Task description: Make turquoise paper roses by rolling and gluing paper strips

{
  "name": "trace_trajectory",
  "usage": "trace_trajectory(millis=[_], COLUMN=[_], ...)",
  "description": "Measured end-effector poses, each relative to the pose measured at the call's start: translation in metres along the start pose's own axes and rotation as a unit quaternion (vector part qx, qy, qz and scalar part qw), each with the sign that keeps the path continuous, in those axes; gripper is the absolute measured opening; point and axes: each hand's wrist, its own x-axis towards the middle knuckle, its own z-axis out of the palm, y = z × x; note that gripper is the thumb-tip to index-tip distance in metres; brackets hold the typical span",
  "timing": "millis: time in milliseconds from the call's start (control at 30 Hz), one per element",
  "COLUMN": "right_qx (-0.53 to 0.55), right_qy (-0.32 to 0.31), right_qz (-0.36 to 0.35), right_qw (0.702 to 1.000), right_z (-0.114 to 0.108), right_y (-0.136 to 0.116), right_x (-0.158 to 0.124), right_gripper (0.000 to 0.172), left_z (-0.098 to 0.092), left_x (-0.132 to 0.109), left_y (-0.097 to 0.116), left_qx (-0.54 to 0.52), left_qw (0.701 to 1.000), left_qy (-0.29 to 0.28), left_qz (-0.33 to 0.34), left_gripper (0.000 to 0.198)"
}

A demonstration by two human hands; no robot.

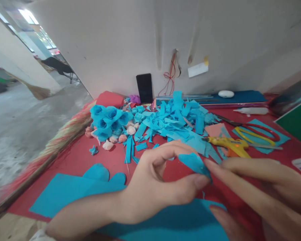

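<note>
My left hand [158,187] has a blue paper petal [193,162] pinched between thumb and fingers, up in front of me. My right hand [256,187] is at its other side: a fingertip touches the petal's edge, but my right thumb hangs low, apart from my fingers. Blue paper [190,221] lies flat below my hands, and more blue paper [62,190] lies left of my left arm, with 2 rounded blue pieces [96,170] peeking out behind it.

Past my right hand, a yellow glue gun [228,143] lies on the red table [75,162]. Just beyond it are scissors [274,131] with 1 red loop and 1 yellow loop. In the middle is a messy heap of blue paper scraps [168,118]. To its left sit blue paper roses [111,115], with little pink and white roses [107,145] close by.

At the back, a black phone [144,87] leans on the white wall [110,50], and a red string [169,77] hangs there too. Far off to the left, a black chair [57,65] stands on the gray floor [50,113].
</note>
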Motion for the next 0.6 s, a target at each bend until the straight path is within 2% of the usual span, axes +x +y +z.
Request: trace_trajectory(millis=[67, 233, 300, 400, 533, 600], right_qx=[-0.009, -0.121, -0.117, -0.104, -0.096, -0.087], right_qy=[0.003, 0.01, 0.002, -0.001, 0.04, 0.037], right_qz=[-0.018, -0.076, -0.109, -0.097, -0.137, -0.151], right_qw=[1.0, 0.99, 0.987, 0.99, 0.985, 0.984], right_z=[-0.003, -0.008, -0.007, -0.005, -0.004, -0.003], right_y=[0.0, -0.004, -0.007, -0.009, 0.0, 0.006], right_x=[0.006, 0.021, 0.025, 0.026, 0.021, 0.017], right_gripper=[0.064, 0.069, 0.071, 0.071, 0.066, 0.062], left_z=[0.0, -0.001, -0.001, -0.001, 0.0, -0.001], left_x=[0.0, -0.001, -0.001, 0.0, 0.0, 0.0], left_y=[0.0, 0.001, 0.0, -0.001, 0.0, 0.0], left_qx=[0.002, 0.009, 0.009, 0.013, 0.015, 0.013], left_qw=[1.0, 1.0, 1.0, 1.0, 1.0, 1.0], left_qy=[-0.001, -0.007, -0.006, -0.001, -0.003, -0.002], left_qz=[0.002, -0.001, -0.005, -0.006, -0.012, -0.019], left_gripper=[0.012, 0.011, 0.01, 0.011, 0.012, 0.011])
